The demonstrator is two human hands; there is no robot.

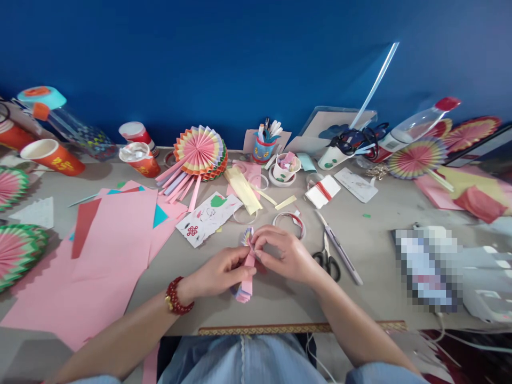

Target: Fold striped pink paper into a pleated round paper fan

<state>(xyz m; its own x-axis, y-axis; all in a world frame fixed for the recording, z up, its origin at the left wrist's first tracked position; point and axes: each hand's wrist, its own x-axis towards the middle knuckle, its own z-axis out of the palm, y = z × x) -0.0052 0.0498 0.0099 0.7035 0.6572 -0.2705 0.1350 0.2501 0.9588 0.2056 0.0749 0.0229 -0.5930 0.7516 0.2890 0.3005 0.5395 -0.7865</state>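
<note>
Between my two hands is a narrow strip of pleated paper (245,288), pink and lilac, its layers showing at the lower end and a yellow-and-purple fanned edge at the top. My left hand (224,271) pinches it from the left, thumb across the front. With thumb and fingertips, my right hand (282,250) grips the upper part; whether something small is between those fingertips I cannot make out. Just beyond lies a roll of tape (302,226). Scissors (327,258) with black handles and a grey-lilac utility knife (344,253) lie right of my right hand.
Pink paper sheets (120,234) cover the left side. Finished paper fans (200,152) stand at the back beside paper cups (140,160). A pen cup (264,149) and a scrap cup (286,168) are behind my hands. A blurred phone (426,272) lies right, with cables at the table's edge.
</note>
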